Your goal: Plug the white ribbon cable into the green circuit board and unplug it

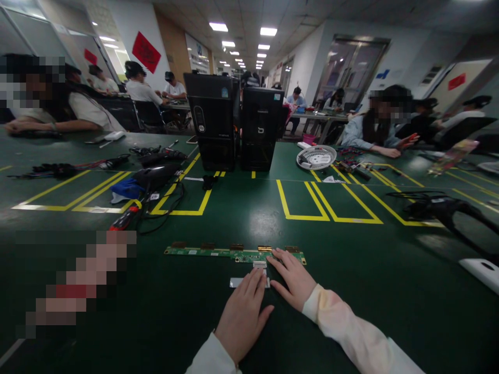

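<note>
No word or number could be read for certain. The right-hand computer tower [263, 148] bore a pale squarish logo [260, 130] and blurred lettering; the left-hand tower [212, 148] carried tiny, faint lettering and a bluish sticker [225, 92]. Markings on the red diamond-shaped wall sign [146, 52] stayed illegible too.

Rows of bright ceiling lights [268, 31] run away toward 12 o'clock under a grey ceiling [307, 11]. Between 10 and 11 o'clock stand a white pillar [142, 21], a red diamond sign [146, 52] and a dark chair [149, 115]. Between 1 and 2, a metal-framed double door [348, 75] is set in a pale wall [417, 49]. The green desk [351, 270], marked with yellow tape [357, 221], spreads across 6 o'clock.
</note>
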`<act>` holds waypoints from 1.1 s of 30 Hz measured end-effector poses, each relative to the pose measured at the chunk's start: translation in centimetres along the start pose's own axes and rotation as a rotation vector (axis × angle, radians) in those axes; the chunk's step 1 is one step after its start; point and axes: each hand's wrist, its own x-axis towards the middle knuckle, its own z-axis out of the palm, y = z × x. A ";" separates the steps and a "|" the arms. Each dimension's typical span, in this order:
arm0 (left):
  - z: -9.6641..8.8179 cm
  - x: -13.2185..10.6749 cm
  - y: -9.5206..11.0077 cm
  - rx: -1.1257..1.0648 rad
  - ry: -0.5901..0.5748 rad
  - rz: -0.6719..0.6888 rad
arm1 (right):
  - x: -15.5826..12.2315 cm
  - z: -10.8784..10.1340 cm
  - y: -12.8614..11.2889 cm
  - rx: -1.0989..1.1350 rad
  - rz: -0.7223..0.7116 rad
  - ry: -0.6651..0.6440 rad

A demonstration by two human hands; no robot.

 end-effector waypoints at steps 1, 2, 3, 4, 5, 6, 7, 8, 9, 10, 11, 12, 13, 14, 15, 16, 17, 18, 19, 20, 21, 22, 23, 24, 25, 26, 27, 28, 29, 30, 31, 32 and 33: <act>0.0 0.0 0.0 0.000 0.001 0.000 | 0.0 0.0 0.0 0.001 -0.002 -0.004; 0.1 -0.1 0.0 0.001 0.003 0.000 | 0.0 0.0 0.0 0.002 -0.002 -0.006; 0.1 -0.1 0.0 0.004 0.003 0.003 | 0.0 0.0 0.0 0.003 -0.004 -0.008; 0.0 -0.1 0.0 0.009 0.001 0.006 | 0.0 0.0 0.1 0.003 -0.005 -0.008; 0.0 -0.1 0.0 0.015 -0.002 0.013 | 0.0 0.0 0.1 0.003 -0.007 -0.007; -0.1 -0.1 0.0 0.023 -0.006 0.020 | 0.0 0.1 0.2 0.004 -0.012 -0.009; -0.2 -0.2 0.0 0.031 -0.010 0.028 | 0.0 0.2 0.3 0.006 -0.017 -0.011; -0.3 -0.2 0.0 0.039 -0.014 0.034 | -0.1 0.2 0.4 0.008 -0.021 -0.011; -0.4 -0.2 0.0 0.045 -0.018 0.039 | -0.1 0.3 0.5 0.009 -0.025 -0.013; -0.5 -0.2 -0.1 0.048 -0.019 0.043 | -0.1 0.3 0.6 0.011 -0.025 -0.014; -0.5 -0.3 -0.1 0.047 -0.018 0.044 | -0.2 0.3 0.7 0.013 -0.026 -0.015; -0.5 -0.4 -0.2 0.043 -0.017 0.042 | -0.2 0.3 0.7 0.015 -0.024 -0.015; -0.5 -0.4 -0.3 0.036 -0.017 0.037 | -0.2 0.3 0.7 0.018 -0.023 -0.016; -0.5 -0.5 -0.3 0.026 -0.018 0.032 | -0.2 0.3 0.7 0.021 -0.022 -0.021; -0.4 -0.6 -0.4 0.015 -0.021 0.027 | -0.2 0.2 0.7 0.024 -0.021 -0.027; -0.4 -0.7 -0.5 0.003 -0.027 0.025 | -0.2 0.2 0.7 0.026 -0.018 -0.033; -0.3 -0.8 -0.6 -0.010 -0.035 0.027 | -0.2 0.1 0.7 0.029 -0.017 -0.037; -0.3 -0.9 -0.7 -0.021 -0.044 0.028 | -0.2 0.1 0.7 0.031 -0.015 -0.041; -0.3 -0.9 -0.8 -0.031 -0.052 0.029 | -0.2 0.0 0.6 0.034 -0.016 -0.043; -0.3 -0.9 -0.9 -0.038 -0.061 0.028 | -0.2 -0.1 0.6 0.036 -0.016 -0.045; -0.4 -0.8 -1.0 -0.044 -0.071 0.026 | -0.2 -0.1 0.6 0.039 -0.018 -0.049; -0.4 -0.8 -1.1 -0.049 -0.080 0.026 | -0.2 -0.1 0.6 0.040 -0.019 -0.054; -0.4 -0.7 -1.2 -0.054 -0.089 0.025 | -0.2 -0.2 0.6 0.041 -0.018 -0.057; -0.5 -0.6 -1.3 -0.059 -0.097 0.025 | -0.2 -0.2 0.6 0.042 -0.018 -0.060; -0.5 -0.5 -1.3 -0.063 -0.104 0.025 | -0.2 -0.2 0.6 0.042 -0.017 -0.061; -0.6 -0.4 -1.4 -0.066 -0.110 0.022 | -0.2 -0.2 0.6 0.043 -0.017 -0.062; -0.6 -0.3 -1.4 -0.067 -0.112 0.018 | -0.2 -0.2 0.6 0.045 -0.017 -0.063; -0.6 -0.3 -1.3 -0.069 -0.112 0.015 | -0.3 -0.2 0.6 0.047 -0.017 -0.063; -0.7 -0.2 -1.3 -0.071 -0.110 0.013 | -0.3 -0.2 0.6 0.049 -0.017 -0.064; -0.7 -0.2 -1.3 -0.073 -0.106 0.012 | -0.3 -0.2 0.6 0.051 -0.015 -0.063; -0.7 -0.2 -1.2 -0.075 -0.104 0.013 | -0.3 -0.2 0.6 0.052 -0.014 -0.063; -0.8 -0.1 -1.2 -0.075 -0.104 0.015 | -0.3 -0.1 0.6 0.054 -0.014 -0.063; -0.8 -0.1 -1.1 -0.076 -0.105 0.017 | -0.3 -0.1 0.6 0.055 -0.012 -0.062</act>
